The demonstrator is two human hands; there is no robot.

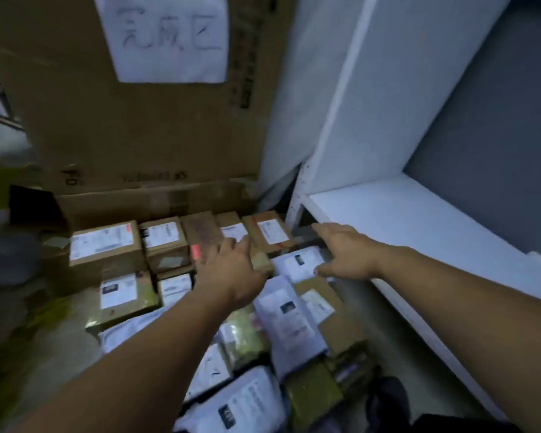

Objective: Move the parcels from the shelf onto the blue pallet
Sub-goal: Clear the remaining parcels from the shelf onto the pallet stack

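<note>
Dim, motion-blurred, wide-angle edge distortion

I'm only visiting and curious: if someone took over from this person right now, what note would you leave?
Left hand: open, fingers straight over the brown boxes, holding nothing.
Right hand: open, empty, above a white mailer.
Parcels lie piled low beside the white shelf; none shows on its board in view.
No blue pallet is visible, so done and left are unclear: check shelf levels out of view.

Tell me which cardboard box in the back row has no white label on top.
The plain brown box, third from the left, just beyond the left hand; the other four in that row each show a white label.
</note>
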